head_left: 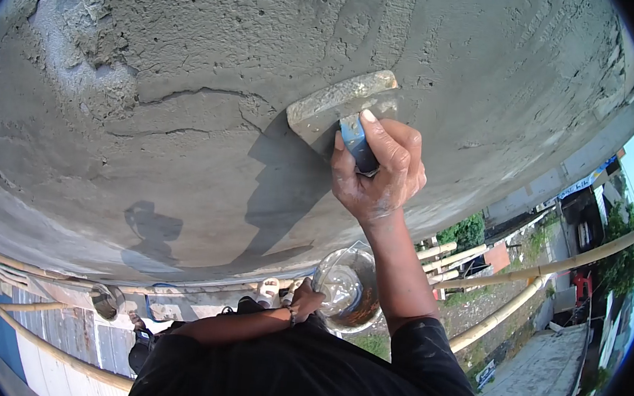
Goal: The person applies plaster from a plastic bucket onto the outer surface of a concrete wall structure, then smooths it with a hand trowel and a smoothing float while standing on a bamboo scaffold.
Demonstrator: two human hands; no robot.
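My right hand point(381, 166) is closed around the blue handle point(355, 139) of a wide scraper. Its mortar-caked blade point(341, 105) lies against the grey plastered wall point(206, 157). Lower down, my left hand point(305, 301) is at the near-left rim of a bucket point(358, 326), fingers curled over the edge, partly hidden. Wet grey residue and watery material show inside the bucket, and a thin wire handle stands at its far side. Rough, cracked plaster surrounds a paler bare patch point(81, 30) at the upper left; smoother plaster lies below the blade.
Bamboo poles point(500, 315) cross at the right, and more bamboo point(51, 348) runs along the lower left. A small container point(106, 302) sits by the wall's foot at left. Part of another person point(141, 345) appears near it. Ground and buildings lie far below at right.
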